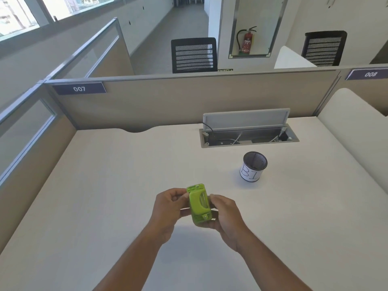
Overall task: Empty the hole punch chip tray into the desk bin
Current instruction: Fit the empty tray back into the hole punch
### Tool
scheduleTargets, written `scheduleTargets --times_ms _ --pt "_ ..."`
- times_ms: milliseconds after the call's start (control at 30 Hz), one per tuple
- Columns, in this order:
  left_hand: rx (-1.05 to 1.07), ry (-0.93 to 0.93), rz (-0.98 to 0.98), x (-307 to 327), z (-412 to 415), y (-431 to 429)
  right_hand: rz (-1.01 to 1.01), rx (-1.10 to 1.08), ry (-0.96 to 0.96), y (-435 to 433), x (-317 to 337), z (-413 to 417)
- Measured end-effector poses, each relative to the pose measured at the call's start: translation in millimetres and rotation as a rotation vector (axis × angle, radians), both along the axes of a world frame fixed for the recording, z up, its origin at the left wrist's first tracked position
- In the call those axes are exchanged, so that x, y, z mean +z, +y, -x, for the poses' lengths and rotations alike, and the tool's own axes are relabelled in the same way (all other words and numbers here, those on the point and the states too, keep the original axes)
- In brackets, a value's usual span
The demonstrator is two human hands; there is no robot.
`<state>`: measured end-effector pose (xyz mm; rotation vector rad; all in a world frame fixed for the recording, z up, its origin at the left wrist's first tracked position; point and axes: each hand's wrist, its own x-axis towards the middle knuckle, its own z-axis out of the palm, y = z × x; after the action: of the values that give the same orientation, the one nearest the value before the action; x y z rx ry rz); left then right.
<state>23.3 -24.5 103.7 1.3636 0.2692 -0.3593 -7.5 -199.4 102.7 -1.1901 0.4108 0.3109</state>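
A lime-green hole punch [199,203] is held above the white desk [105,196], near its middle. My left hand [168,213] grips its left side and my right hand [225,217] grips its right side. The punch's handle faces me and its underside is hidden. The desk bin [253,167], a small black mesh cup wrapped in white paper with handwritten letters, stands upright on the desk to the upper right of the punch, about a hand's length away.
An open cable hatch [249,133] with a raised grey lid sits behind the bin. Beige partitions [168,97] wall the desk at the back and left. A second desk surface [357,127] adjoins on the right.
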Motion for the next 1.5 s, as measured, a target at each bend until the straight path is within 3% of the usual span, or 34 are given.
scheduleTargets --times_ms 233,400,533,733,933,1100,1400,1500 --pt "0.066 0.079 0.072 -2.6 -10.8 10.9 -0.059 0.153 -0.003 -9.8 -3.2 9.2" --pt "0.036 0.086 0.08 -5.2 -7.4 10.7 0.044 0.086 -0.028 -9.4 -8.4 8.4" --pt "-0.121 0.075 0.024 -5.4 -3.1 8.9 0.085 0.045 -0.019 -8.5 -12.0 8.8" --pt "-0.102 0.06 -0.015 -8.4 -0.3 7.7 0.142 0.056 -0.01 -10.2 -12.8 7.7" --pt "-0.094 0.061 -0.059 -11.7 1.6 6.9 0.615 -0.053 -0.115 -5.3 -6.9 3.1" --pt "-0.137 0.085 -0.074 -17.9 4.0 1.6 0.852 0.047 -0.269 7.0 -5.7 2.3" --pt "-0.242 0.112 -0.132 -52.0 -3.4 -2.2 0.891 0.149 -0.038 7.9 -26.5 -4.6" --pt "-0.333 0.058 -0.383 -63.9 -12.7 1.6 0.862 0.11 0.039 2.9 -36.7 -6.7"
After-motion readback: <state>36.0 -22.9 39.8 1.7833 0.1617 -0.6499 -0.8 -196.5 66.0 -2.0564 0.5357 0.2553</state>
